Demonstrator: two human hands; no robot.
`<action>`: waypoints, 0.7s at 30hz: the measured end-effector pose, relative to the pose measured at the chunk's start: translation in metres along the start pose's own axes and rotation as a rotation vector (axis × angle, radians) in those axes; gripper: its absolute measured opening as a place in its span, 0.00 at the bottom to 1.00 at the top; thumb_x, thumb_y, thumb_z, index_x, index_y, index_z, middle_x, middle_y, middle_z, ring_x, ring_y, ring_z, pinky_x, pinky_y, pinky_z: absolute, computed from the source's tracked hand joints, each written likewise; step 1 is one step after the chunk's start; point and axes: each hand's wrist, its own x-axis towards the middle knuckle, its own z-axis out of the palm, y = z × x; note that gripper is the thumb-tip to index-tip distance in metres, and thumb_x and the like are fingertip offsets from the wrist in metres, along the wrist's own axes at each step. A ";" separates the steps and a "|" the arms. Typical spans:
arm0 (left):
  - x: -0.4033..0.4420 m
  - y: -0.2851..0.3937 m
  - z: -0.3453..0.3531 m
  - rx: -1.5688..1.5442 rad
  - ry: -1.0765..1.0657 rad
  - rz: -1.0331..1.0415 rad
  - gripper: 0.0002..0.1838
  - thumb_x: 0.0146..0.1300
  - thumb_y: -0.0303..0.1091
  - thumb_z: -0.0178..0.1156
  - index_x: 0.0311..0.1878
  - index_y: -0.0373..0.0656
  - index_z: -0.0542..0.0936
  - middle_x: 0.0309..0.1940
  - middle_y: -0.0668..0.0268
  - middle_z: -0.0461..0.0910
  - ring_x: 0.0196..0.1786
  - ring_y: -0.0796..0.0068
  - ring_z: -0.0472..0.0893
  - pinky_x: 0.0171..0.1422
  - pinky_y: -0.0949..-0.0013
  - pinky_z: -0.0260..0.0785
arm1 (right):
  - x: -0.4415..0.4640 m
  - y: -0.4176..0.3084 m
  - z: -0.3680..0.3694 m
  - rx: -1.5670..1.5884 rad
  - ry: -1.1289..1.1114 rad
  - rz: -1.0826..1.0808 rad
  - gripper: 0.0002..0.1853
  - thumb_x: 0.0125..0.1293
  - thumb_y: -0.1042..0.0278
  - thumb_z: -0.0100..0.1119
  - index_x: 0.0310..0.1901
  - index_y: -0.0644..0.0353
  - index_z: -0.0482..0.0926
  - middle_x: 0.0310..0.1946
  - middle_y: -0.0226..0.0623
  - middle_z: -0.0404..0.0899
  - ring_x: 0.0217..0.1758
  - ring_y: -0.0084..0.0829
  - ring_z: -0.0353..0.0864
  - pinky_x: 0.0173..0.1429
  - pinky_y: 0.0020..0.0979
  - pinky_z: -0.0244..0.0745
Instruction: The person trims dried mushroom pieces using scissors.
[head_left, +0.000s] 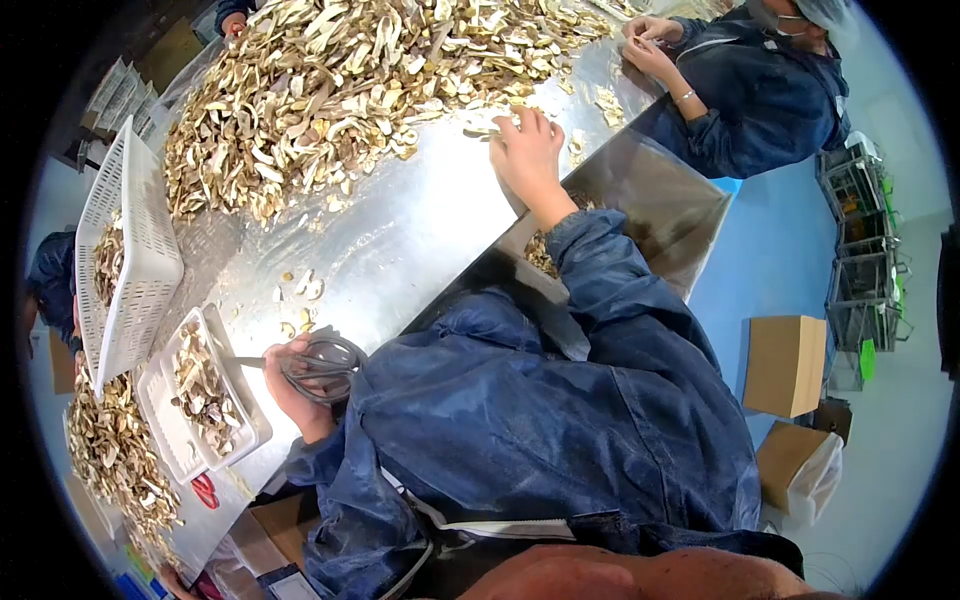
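My left hand [293,388] is closed around dark scissors [322,370] with large looped handles; their narrow blade end points left over the metal table [250,265]. Farther up, my right hand [530,160] reaches across the table edge to the big pile of dried mushroom slices [330,95]. Its fingers are bent and spread at a few pale slices [482,125] beside the pile, and I see nothing gripped in them. Several loose mushroom pieces [305,287] lie on the metal between my hands.
White trays [250,425] with mushroom slices stand left of my left hand, near red-handled scissors [205,490]. A white perforated basket [150,240] leans behind them. A co-worker [750,90] handles something small at upper right. Cardboard boxes [785,365] stand on the floor.
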 end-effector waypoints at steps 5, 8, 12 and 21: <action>-0.002 0.000 0.000 0.004 -0.018 -0.001 0.16 0.78 0.45 0.47 0.48 0.40 0.73 0.40 0.55 0.81 0.53 0.54 0.82 0.55 0.55 0.79 | 0.006 -0.026 0.004 0.092 -0.020 -0.123 0.15 0.65 0.56 0.58 0.50 0.51 0.83 0.57 0.37 0.76 0.68 0.41 0.68 0.69 0.64 0.56; -0.002 0.000 0.001 0.049 0.020 0.011 0.17 0.78 0.46 0.46 0.48 0.40 0.73 0.41 0.54 0.81 0.53 0.56 0.81 0.54 0.58 0.78 | 0.013 -0.027 0.021 -0.055 -0.119 -0.107 0.14 0.64 0.58 0.60 0.50 0.47 0.83 0.54 0.36 0.78 0.65 0.41 0.72 0.69 0.60 0.59; -0.010 0.013 0.015 0.072 0.029 0.007 0.16 0.78 0.44 0.44 0.48 0.40 0.72 0.42 0.52 0.80 0.50 0.59 0.81 0.54 0.58 0.78 | 0.023 0.006 0.026 -0.212 -0.124 -0.003 0.11 0.62 0.60 0.61 0.44 0.52 0.82 0.46 0.37 0.80 0.55 0.42 0.77 0.61 0.55 0.66; -0.004 0.005 0.015 0.018 -0.013 0.103 0.16 0.79 0.41 0.44 0.44 0.36 0.72 0.38 0.54 0.80 0.49 0.58 0.80 0.58 0.58 0.72 | 0.007 0.102 -0.014 -0.414 -0.119 0.205 0.13 0.69 0.57 0.55 0.47 0.55 0.81 0.49 0.39 0.81 0.55 0.43 0.78 0.56 0.53 0.71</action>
